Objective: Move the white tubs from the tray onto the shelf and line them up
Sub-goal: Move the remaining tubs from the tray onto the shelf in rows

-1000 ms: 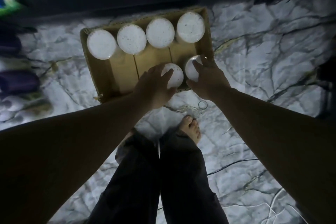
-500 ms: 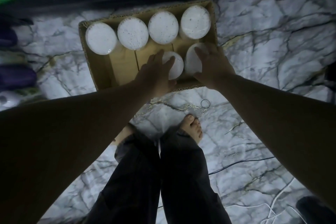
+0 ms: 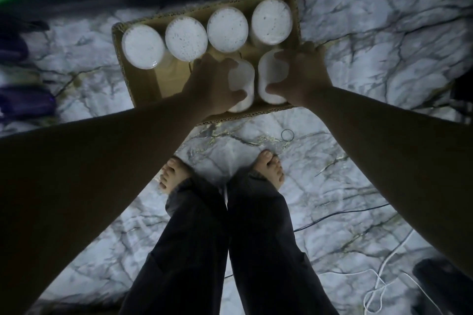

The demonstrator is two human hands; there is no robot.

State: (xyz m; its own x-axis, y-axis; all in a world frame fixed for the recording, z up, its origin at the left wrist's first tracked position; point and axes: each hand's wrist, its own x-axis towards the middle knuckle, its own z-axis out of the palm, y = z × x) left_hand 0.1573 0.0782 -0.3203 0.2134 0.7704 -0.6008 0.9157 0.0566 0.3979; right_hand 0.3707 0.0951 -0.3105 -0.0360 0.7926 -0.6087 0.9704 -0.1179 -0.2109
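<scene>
Seen from above, a person stands barefoot on a marble-patterned floor (image 3: pixel 371 64) and reaches both arms down into a cardboard tray (image 3: pixel 143 84). A moment earlier the hands only rested on top of two white tubs; now the fingers have wrapped down around their sides. This looks like the start of a lift, so the pair is probably about to leave the tray for the shelf.

The left hand (image 3: pixel 212 84) grips the left near tub (image 3: pixel 242 89), thumb on the near side and fingers curled over the far side. The right hand (image 3: pixel 302 77) grips the right near tub (image 3: pixel 268 77) the same way. The two held tubs stand side by side, almost touching, against the tray's near wall. Whether either has left the tray floor cannot be told.

Just beyond the gripping fingers, a row of four more tubs (image 3: pixel 185 38) stands along the tray's far wall, each upright with a round white speckled lid. To the left of the left hand the tray floor is bare cardboard. No shelf can be clearly made out; only a dark band lies beyond the tray.
</scene>
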